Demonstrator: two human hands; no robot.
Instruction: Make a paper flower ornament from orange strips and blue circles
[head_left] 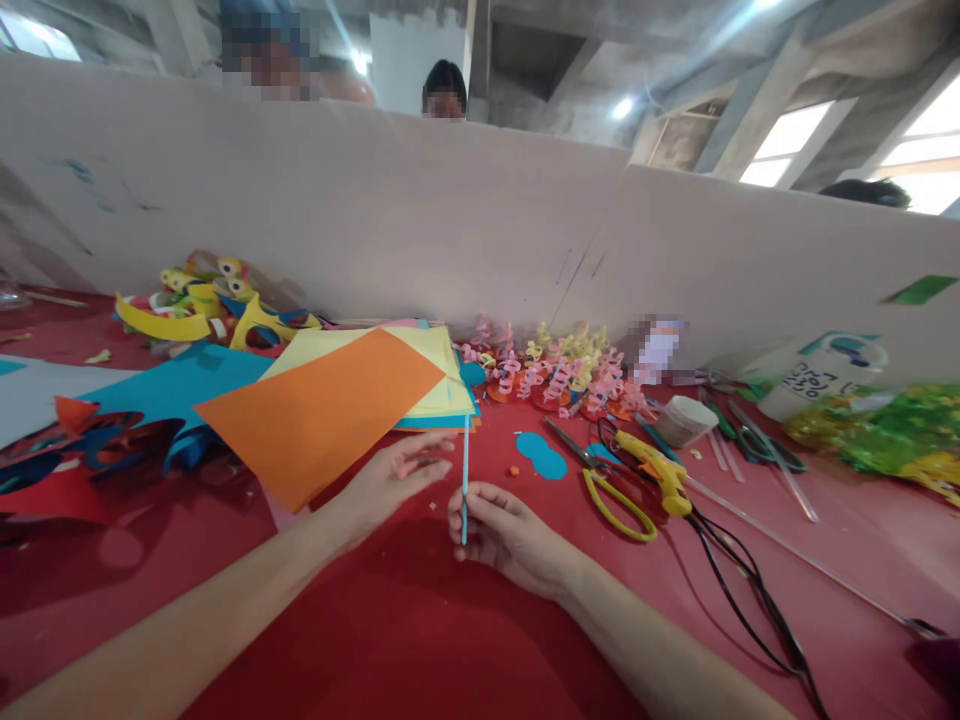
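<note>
Strip of narrow light-blue paper [466, 455] pinched in bare right hand [510, 525]

Thumb and fingers clamp the strip's near end above the glossy red tabletop [397, 640]; the bare left hand [401, 470] is just beside it, fingers apart, grasping nothing visible. The step in hand looks like steadying the strip; the next move probably calls for a light touch, lest it crease.

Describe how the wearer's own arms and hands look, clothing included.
The left hand and right hand are gloveless, with no ring visible. The left forearm and right forearm show no sleeve, watch or bracelet within the frame.
</note>
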